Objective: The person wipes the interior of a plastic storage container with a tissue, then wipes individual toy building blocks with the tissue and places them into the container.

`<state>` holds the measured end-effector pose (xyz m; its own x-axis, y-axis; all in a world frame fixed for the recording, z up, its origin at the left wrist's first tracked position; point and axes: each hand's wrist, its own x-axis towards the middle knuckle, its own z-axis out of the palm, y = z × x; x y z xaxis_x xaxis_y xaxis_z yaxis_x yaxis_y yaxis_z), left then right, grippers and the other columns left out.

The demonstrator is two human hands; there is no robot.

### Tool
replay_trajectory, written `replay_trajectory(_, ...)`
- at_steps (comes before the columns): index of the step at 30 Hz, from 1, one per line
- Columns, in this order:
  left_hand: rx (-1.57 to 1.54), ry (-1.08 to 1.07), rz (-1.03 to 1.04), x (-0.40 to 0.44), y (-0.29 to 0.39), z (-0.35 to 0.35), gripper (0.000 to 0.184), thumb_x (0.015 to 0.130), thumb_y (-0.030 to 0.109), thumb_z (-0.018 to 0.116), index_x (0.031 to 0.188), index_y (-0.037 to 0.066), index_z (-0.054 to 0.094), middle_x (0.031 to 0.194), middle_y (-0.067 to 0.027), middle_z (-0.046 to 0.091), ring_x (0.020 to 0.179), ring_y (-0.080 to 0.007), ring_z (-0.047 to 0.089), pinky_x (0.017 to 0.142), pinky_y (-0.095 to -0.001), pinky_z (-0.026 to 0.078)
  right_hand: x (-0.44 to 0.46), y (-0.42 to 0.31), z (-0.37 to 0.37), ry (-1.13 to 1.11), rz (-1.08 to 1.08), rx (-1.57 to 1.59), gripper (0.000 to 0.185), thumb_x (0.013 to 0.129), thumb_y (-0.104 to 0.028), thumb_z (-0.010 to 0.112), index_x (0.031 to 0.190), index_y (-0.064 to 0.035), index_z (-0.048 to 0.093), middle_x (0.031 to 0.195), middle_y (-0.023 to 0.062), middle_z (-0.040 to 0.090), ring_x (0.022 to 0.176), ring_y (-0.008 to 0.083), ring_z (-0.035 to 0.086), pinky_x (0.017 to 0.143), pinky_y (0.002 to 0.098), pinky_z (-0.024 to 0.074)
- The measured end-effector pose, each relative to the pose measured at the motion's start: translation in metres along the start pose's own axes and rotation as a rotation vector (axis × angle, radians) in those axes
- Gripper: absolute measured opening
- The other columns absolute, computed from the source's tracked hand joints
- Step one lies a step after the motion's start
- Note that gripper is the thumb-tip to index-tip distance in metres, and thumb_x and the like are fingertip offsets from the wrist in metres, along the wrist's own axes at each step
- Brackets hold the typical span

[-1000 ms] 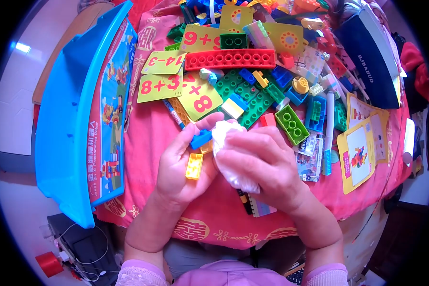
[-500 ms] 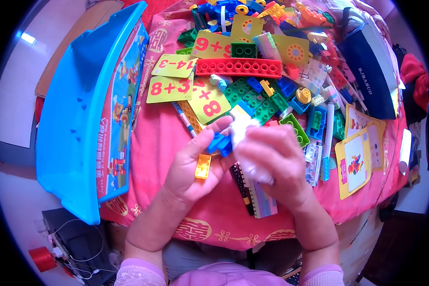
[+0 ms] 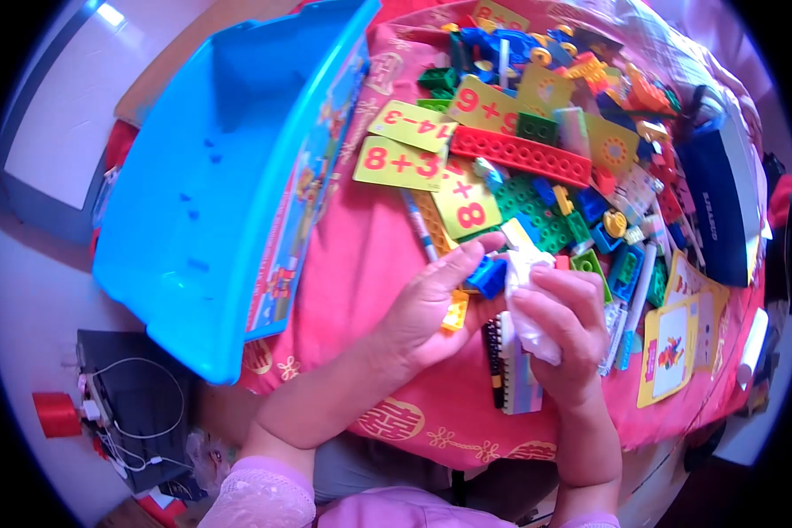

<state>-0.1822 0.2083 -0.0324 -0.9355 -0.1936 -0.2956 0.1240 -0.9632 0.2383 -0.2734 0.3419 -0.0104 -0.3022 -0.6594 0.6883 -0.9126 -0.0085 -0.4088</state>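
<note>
My left hand (image 3: 427, 317) lies palm up with its fingers curled around a yellow brick (image 3: 455, 311) and a blue brick (image 3: 488, 276). The yellow one rests on the palm, and the blue one is near the fingertips. Beside it, my right hand (image 3: 568, 321) grips a crumpled white cloth (image 3: 530, 304), which touches or nearly touches the blue brick. Just beyond both hands lie yellow number cards (image 3: 402, 163), a long red brick (image 3: 521, 157) and a green base plate (image 3: 537, 214).
A large blue bin (image 3: 260, 220) stands at the left of the pink tablecloth (image 3: 352, 264). A dark blue box (image 3: 717, 202) and picture cards (image 3: 669, 348) are at the right. Pens and a striped block (image 3: 521, 378) lie below my hands.
The view has turned, so bin, table and toys appear further right. My left hand has closed more around the bricks, and my right hand holds the cloth lower beside the blue brick.
</note>
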Motion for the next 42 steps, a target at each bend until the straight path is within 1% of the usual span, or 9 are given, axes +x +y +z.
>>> replay_trajectory(6, -0.013, -0.087, 0.014, -0.003, 0.004, -0.004, 0.028, 0.088, 0.016, 0.053, 0.115, 0.006, 0.050, 0.101, -0.0103, 0.058, 0.093, -0.0195, 0.059, 0.078, -0.0322, 0.054, 0.000, -0.005, 0.001, 0.127, -0.017, 0.019, 0.034, 0.059, -0.003, 0.074, 0.091, -0.0079, 0.063, 0.095, 0.0110, 0.058, 0.080, 0.0262, 0.056, 0.067, 0.0321, 0.0462)
replay_trajectory(11, -0.133, -0.077, 0.043, -0.003, 0.009, 0.003, 0.048, 0.096, 0.039, 0.027, 0.114, 0.001, 0.050, 0.109, -0.0190, 0.057, 0.105, -0.0349, 0.053, 0.096, -0.0459, 0.040, 0.000, 0.003, -0.005, 0.179, 0.034, 0.035, 0.031, 0.064, -0.005, 0.071, 0.094, -0.0044, 0.062, 0.096, 0.0133, 0.058, 0.082, 0.0270, 0.056, 0.068, 0.0332, 0.0456)
replay_trajectory(18, -0.129, -0.066, 0.033, -0.005, 0.005, 0.009, 0.065, 0.091, 0.055, 0.025, 0.119, 0.001, 0.048, 0.114, -0.0223, 0.053, 0.108, -0.0392, 0.050, 0.092, -0.0507, 0.041, -0.001, -0.015, 0.003, -0.024, -0.243, 0.086, 0.030, 0.062, -0.013, 0.068, 0.092, -0.0103, 0.063, 0.102, 0.0043, 0.057, 0.084, 0.0203, 0.057, 0.068, 0.0299, 0.0476)
replay_trajectory(23, -0.073, 0.010, 0.065, -0.007, 0.002, 0.003, 0.043, 0.092, 0.041, 0.041, 0.107, 0.003, 0.055, 0.102, -0.0174, 0.059, 0.093, -0.0311, 0.058, 0.079, -0.0412, 0.051, -0.005, -0.013, 0.010, -0.183, -0.292, 0.127, 0.031, 0.062, -0.011, 0.064, 0.093, -0.0074, 0.061, 0.106, 0.0047, 0.054, 0.083, 0.0189, 0.056, 0.064, 0.0284, 0.0479)
replay_trajectory(29, -0.116, 0.136, 0.086, 0.000, 0.010, -0.016, 0.023, 0.089, 0.029, 0.053, 0.089, 0.007, 0.057, 0.083, -0.0097, 0.061, 0.076, -0.0235, 0.061, 0.060, -0.0334, 0.054, -0.004, -0.011, -0.004, 0.133, -0.224, 0.039, 0.030, 0.063, -0.013, 0.068, 0.092, -0.0096, 0.065, 0.101, 0.0052, 0.058, 0.081, 0.0192, 0.055, 0.063, 0.0284, 0.0473)
replay_trajectory(33, -0.145, 0.159, 0.031, -0.004, 0.006, 0.005, 0.021, 0.089, 0.026, 0.054, 0.090, 0.006, 0.058, 0.081, -0.0105, 0.061, 0.079, -0.0263, 0.062, 0.071, -0.0410, 0.056, -0.004, 0.000, 0.000, 0.209, -0.064, 0.100, 0.032, 0.062, -0.009, 0.072, 0.094, -0.0104, 0.066, 0.101, 0.0076, 0.060, 0.080, 0.0223, 0.055, 0.066, 0.0302, 0.0464)
replay_trajectory(34, -0.160, 0.222, 0.068, -0.005, 0.003, 0.012, 0.018, 0.090, 0.022, 0.052, 0.092, 0.006, 0.058, 0.081, -0.0094, 0.061, 0.073, -0.0214, 0.061, 0.062, -0.0345, 0.056, -0.005, 0.003, 0.000, 0.202, -0.040, 0.109, 0.032, 0.062, -0.008, 0.072, 0.093, -0.0093, 0.066, 0.101, 0.0090, 0.059, 0.081, 0.0231, 0.055, 0.068, 0.0313, 0.0459)
replay_trajectory(38, 0.422, 0.009, 0.408, -0.004, 0.003, 0.004, 0.011, 0.088, 0.013, 0.055, 0.096, 0.006, 0.059, 0.082, -0.0056, 0.060, 0.061, -0.0083, 0.054, 0.045, -0.0204, 0.042, -0.003, 0.013, -0.003, 0.209, 0.107, 0.128, 0.034, 0.063, 0.002, 0.067, 0.096, -0.0053, 0.063, 0.098, 0.0127, 0.057, 0.085, 0.0269, 0.056, 0.070, 0.0329, 0.0454)
replay_trajectory(42, 1.241, -0.039, 0.596, -0.015, -0.001, 0.013, 0.014, 0.078, 0.006, 0.066, 0.092, 0.005, 0.063, 0.080, -0.0029, 0.058, 0.064, -0.0089, 0.053, 0.056, -0.0190, 0.041, -0.009, 0.023, 0.005, 0.238, 0.109, 0.158, 0.035, 0.064, 0.005, 0.064, 0.097, -0.0046, 0.062, 0.098, 0.0133, 0.057, 0.088, 0.0270, 0.056, 0.072, 0.0332, 0.0457)
